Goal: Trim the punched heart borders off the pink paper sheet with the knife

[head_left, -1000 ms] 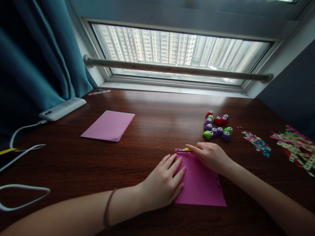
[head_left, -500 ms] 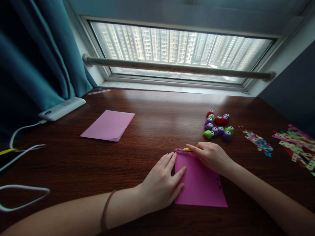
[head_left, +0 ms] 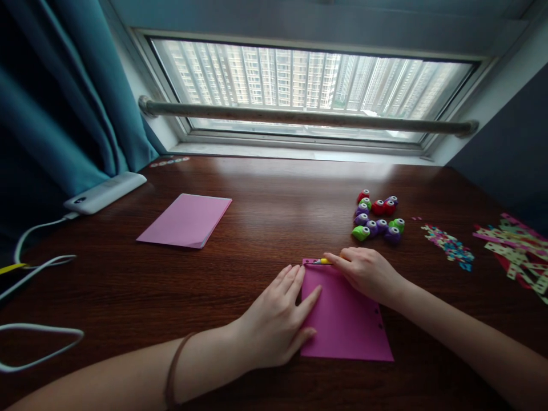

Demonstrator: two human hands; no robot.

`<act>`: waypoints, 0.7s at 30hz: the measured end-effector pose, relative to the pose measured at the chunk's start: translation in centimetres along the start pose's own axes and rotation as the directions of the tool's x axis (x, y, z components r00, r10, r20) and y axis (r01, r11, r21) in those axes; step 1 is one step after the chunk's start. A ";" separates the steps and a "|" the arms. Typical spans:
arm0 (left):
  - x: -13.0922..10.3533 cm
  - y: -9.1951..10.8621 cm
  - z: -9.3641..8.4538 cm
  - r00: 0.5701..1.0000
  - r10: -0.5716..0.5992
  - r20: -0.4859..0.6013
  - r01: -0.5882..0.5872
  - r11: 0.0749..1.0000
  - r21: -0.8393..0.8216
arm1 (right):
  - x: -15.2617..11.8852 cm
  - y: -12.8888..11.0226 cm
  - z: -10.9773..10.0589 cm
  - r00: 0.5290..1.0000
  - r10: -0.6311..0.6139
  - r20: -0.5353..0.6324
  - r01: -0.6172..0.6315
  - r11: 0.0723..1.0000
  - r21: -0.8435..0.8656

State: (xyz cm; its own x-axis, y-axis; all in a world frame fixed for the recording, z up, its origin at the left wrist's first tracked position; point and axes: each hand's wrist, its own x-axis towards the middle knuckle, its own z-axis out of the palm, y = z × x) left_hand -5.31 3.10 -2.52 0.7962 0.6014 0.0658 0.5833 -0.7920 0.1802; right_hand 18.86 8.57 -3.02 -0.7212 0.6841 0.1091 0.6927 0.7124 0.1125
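A magenta sheet of paper point(head_left: 342, 325) with small dark holes at its right edge lies on the brown table in front of me. My left hand point(head_left: 278, 314) rests on the sheet's left edge with fingers spread. My right hand point(head_left: 368, 274) is closed round a yellow craft knife point(head_left: 324, 261), whose blade lies along the top edge of the paper, close to my left fingertips. The knife's handle is mostly hidden under my right hand.
Pink paper point(head_left: 186, 221) lies at the left. Behind my right hand stand several colourful eyed figures point(head_left: 377, 227). Tiny paper bits point(head_left: 449, 245) and punched strips point(head_left: 514, 245) lie at the right. A white device point(head_left: 105, 193) with a cable is at the far left.
The knife's blade tip has shifted slightly right along the top edge, away from my left fingertips. The whole view has shifted slightly. Both hands keep nearly the same pose.
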 end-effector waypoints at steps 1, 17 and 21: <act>0.0 0.0 0.0 1.000 0.000 0.002 0.000 1.000 0.002 | 0.0 0.0 -0.1 1.000 -0.004 0.004 0.004 1.000 -0.007; 0.0 0.0 -0.2 1.000 -0.013 0.024 0.012 1.000 0.018 | -1.5 1.2 -0.3 1.000 -0.009 0.021 0.009 1.000 -0.001; -0.1 0.0 -0.1 1.000 -0.009 0.025 0.008 1.000 0.027 | -1.6 1.4 -0.5 0.999 -0.004 0.037 0.004 1.000 0.012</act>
State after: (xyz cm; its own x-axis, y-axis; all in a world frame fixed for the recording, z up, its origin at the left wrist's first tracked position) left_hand -5.37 3.06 -2.43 0.7948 0.6056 0.0399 0.5940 -0.7897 0.1537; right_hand 20.93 8.39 -2.55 -0.7238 0.6862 0.0717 0.6897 0.7170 0.1006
